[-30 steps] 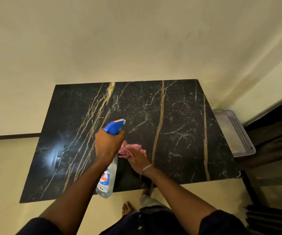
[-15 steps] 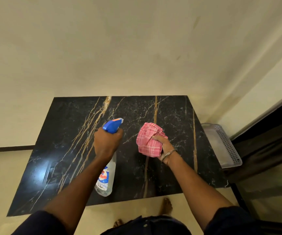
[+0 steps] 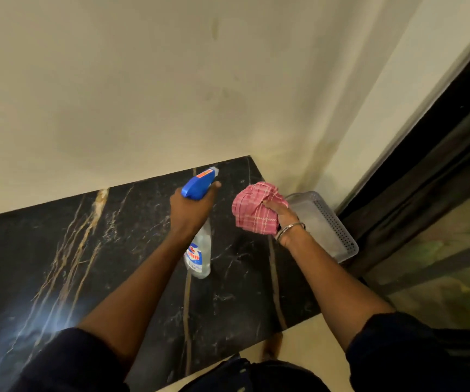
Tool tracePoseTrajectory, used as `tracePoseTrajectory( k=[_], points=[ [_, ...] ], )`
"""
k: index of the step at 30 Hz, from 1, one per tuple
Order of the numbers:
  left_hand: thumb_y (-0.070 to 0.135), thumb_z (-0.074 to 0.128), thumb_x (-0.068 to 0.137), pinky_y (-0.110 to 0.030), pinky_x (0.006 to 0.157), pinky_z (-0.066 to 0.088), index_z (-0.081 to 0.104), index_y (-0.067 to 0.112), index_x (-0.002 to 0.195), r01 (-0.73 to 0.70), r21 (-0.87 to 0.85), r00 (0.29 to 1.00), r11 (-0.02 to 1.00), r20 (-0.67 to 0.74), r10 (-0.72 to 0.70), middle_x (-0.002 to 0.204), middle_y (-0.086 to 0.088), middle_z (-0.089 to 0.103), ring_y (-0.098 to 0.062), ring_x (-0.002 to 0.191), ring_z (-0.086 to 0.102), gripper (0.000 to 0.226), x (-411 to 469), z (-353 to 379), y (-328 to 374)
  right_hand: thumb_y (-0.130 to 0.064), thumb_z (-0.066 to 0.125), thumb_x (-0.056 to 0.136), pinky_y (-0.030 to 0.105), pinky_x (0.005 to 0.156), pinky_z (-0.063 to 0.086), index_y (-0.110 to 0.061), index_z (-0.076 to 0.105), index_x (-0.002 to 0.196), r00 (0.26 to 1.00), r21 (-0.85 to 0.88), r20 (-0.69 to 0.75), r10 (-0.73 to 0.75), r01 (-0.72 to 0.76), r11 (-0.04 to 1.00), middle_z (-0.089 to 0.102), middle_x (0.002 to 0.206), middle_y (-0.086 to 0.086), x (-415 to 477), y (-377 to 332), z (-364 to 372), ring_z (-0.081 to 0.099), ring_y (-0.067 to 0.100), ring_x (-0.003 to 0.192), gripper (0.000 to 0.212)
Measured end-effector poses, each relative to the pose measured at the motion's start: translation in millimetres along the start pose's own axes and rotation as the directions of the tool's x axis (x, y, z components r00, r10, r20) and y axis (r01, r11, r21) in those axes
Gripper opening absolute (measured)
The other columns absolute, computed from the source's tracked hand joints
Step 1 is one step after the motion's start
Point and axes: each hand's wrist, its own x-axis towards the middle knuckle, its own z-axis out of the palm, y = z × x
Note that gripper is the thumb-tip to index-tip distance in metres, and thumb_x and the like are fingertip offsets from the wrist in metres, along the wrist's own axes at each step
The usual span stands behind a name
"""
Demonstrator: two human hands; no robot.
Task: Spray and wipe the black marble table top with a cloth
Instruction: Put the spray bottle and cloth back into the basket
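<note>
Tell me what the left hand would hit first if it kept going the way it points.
Probably the wall behind the table. The left hand, gripping the spray bottle, points toward the table's far right corner, and nothing shows in between; depth is unclear.

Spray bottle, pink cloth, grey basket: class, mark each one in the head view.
spray bottle [image 3: 201, 247], head view, clear body below the hand
pink cloth [image 3: 252, 210], head view, bunched checked fabric
grey basket [image 3: 334, 222], head view, perforated side wall

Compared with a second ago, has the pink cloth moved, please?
Yes. The right hand has lifted the pink cloth off the black marble table top, toward its right edge near the basket.
</note>
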Motion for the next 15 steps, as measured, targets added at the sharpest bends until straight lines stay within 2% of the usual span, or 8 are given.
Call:
tracePoseTrajectory(
  k=[3,6,9,11,13,15],
  points=[
    [0.038,0.069,0.088,-0.009,0.05,0.039,0.052,0.022,0.072,-0.007,-0.014,0.997,1.0,0.074,0.008,0.059,0.005,0.049,0.002,0.047,0.046,0.028,19,62,19,-0.009,0.083,0.072,0.054,0.089,0.054,-0.013,0.063,0.117,0.999,0.087,-0.04,-0.032,0.035,0.996,0.072,0.109,0.013,36,-41,-40,0.07,0.032,0.1,0.049],
    [0.037,0.068,0.089,-0.011,0.05,0.036,0.052,0.016,0.071,-0.004,-0.034,0.99,0.999,0.143,0.009,0.059,0.003,0.046,0.0,0.048,0.043,0.032,36,125,35,-0.015,0.093,0.054,0.057,0.086,0.055,-0.011,0.065,0.12,0.993,0.129,-0.096,-0.063,0.076,0.989,0.071,0.113,0.016,77,-75,-84,0.069,0.035,0.102,0.072],
    [0.039,0.07,0.087,-0.022,0.054,0.037,0.056,0.003,0.074,0.039,-0.078,0.982,0.996,0.19,-0.024,0.06,-0.006,0.046,-0.009,0.054,0.043,0.041,49,188,41,-0.014,0.092,0.043,0.045,0.072,0.059,-0.01,0.068,0.114,0.982,0.135,-0.184,-0.045,0.071,0.988,0.074,0.104,0.013,119,-100,-131,0.071,0.032,0.096,0.074],
    [0.04,0.069,0.088,-0.024,0.056,0.037,0.055,0.001,0.075,0.067,-0.088,0.975,0.994,0.219,-0.046,0.061,-0.006,0.046,-0.011,0.055,0.043,0.043,56,232,37,-0.003,0.086,0.054,0.039,0.066,0.058,-0.006,0.067,0.116,0.97,0.091,-0.24,-0.043,0.066,0.994,0.073,0.097,0.009,141,-116,-157,0.07,0.03,0.09,0.065],
    [0.037,0.067,0.09,-0.016,0.056,0.038,0.054,0.009,0.075,0.094,-0.07,0.965,0.993,0.25,-0.073,0.059,0.003,0.047,-0.003,0.052,0.044,0.034,60,271,33,0.008,0.073,0.074,0.036,0.062,0.057,-0.004,0.064,0.12,0.957,0.043,-0.29,-0.03,0.044,0.998,0.071,0.084,0.002,167,-119,-186,0.068,0.025,0.077,0.049],
    [0.031,0.067,0.091,-0.01,0.056,0.038,0.052,0.017,0.076,0.082,-0.054,0.956,0.995,0.288,-0.063,0.057,0.01,0.048,0.002,0.051,0.046,0.025,64,305,27,0.007,0.066,0.083,0.034,0.058,0.056,-0.005,0.06,0.123,0.956,-0.011,-0.294,0.026,-0.03,0.999,0.07,0.073,-0.004,192,-113,-211,0.064,0.018,0.07,0.043]
  ],
)
